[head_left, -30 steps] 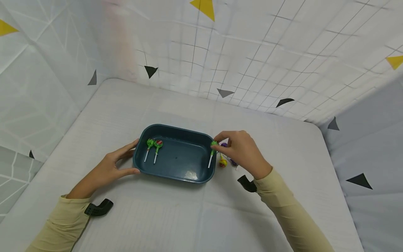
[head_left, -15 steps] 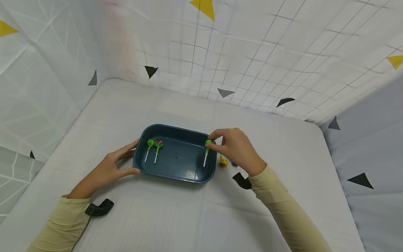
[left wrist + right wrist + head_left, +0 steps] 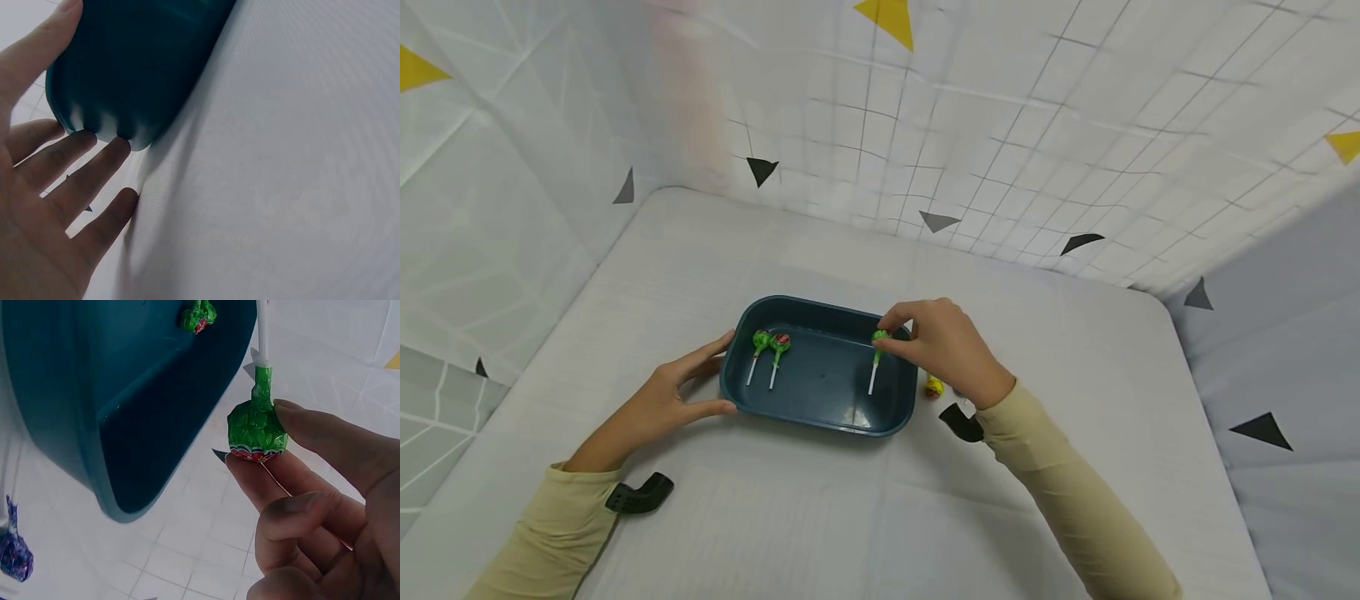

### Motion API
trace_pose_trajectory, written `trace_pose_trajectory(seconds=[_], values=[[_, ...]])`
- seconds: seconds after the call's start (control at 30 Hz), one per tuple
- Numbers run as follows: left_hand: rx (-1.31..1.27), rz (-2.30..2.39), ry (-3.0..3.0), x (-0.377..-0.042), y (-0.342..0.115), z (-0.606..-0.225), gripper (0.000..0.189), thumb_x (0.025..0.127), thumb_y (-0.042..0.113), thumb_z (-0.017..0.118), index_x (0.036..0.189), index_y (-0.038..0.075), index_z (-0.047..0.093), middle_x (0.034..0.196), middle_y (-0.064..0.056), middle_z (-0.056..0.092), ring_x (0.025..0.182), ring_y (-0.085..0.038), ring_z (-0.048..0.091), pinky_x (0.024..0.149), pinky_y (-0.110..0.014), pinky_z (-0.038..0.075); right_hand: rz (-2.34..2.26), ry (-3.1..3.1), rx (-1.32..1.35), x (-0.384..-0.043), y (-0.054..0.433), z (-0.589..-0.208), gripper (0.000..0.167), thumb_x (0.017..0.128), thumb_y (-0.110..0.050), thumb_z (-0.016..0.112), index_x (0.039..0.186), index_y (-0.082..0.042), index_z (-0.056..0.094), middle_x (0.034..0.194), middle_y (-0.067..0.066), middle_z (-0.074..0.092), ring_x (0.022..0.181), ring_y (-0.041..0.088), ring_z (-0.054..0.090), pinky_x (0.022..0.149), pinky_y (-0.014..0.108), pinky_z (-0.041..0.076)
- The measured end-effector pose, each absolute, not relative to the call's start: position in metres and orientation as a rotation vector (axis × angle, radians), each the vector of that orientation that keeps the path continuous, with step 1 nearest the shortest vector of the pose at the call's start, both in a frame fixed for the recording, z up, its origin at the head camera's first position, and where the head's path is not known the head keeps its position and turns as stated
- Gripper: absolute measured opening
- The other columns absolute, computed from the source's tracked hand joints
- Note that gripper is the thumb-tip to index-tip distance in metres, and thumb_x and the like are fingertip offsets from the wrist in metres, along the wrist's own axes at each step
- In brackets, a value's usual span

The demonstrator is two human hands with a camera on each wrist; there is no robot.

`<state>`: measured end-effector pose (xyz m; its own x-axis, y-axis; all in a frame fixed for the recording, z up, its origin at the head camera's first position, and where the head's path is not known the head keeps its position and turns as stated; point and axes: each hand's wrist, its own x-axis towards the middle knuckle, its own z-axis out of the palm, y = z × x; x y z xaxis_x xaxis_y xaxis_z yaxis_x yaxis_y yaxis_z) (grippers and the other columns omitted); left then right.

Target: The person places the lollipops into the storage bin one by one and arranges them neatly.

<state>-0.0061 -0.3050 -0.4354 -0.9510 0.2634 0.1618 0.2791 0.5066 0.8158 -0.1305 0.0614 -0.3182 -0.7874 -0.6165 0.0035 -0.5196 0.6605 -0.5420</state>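
My right hand point(image 3: 951, 354) pinches a green-wrapped lollipop point(image 3: 255, 428) by its round head between thumb and fingertips. In the head view it is over the right part of a dark teal plastic tray point(image 3: 820, 400), its white stick pointing toward me. Two more lollipops, one green point(image 3: 761, 340) and one green and red point(image 3: 780, 343), lie side by side at the tray's left end. My left hand point(image 3: 658, 402) is at that end, fingers spread and fairly straight. Its fingertips point(image 3: 119, 147) touch the tray's outer wall, with the thumb along the near side.
Just right of the tray lies a yellow lollipop point(image 3: 934, 387), partly under my right wrist. A purple one point(image 3: 15, 556) shows beside the tray in the right wrist view. White cloth covers the table point(image 3: 790, 517), and patterned sheets point(image 3: 850, 125) hang around it.
My right hand has carried the green lollipop leftward from the tray's right rim to farther over its inside. The left hand and the tray have stayed in place.
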Motion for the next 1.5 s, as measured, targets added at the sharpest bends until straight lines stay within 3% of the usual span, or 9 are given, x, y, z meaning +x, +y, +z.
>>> trace_pose_trajectory(seconds=[0.4, 1.5], values=[[-0.480, -1.457, -2.720, -0.006, -0.305, -0.435, 0.103, 0.078, 0.008, 0.090, 0.163, 0.016, 0.033, 0.162, -0.020, 0.043, 0.129, 0.014, 0.047, 0.109, -0.002, 0.037, -0.733, 2.639, -0.957, -0.137, 0.039, -0.322, 0.017, 0.090, -0.031, 0.082, 0.102, -0.019, 0.080, 0.097, -0.005, 0.079, 0.072, 0.009, 0.065, 0.066, 0.028, 0.055], [-0.479, -1.486, -2.704, -0.006, -0.305, -0.436, 0.103, 0.078, 0.009, 0.090, 0.163, 0.016, 0.033, 0.163, -0.017, 0.042, 0.131, 0.012, 0.047, 0.110, -0.003, 0.037, -0.630, 2.571, -1.048, -0.139, -0.016, -0.350, 0.018, 0.090, -0.031, 0.082, 0.102, -0.018, 0.080, 0.101, -0.004, 0.079, 0.089, 0.011, 0.070, 0.071, 0.029, 0.059]])
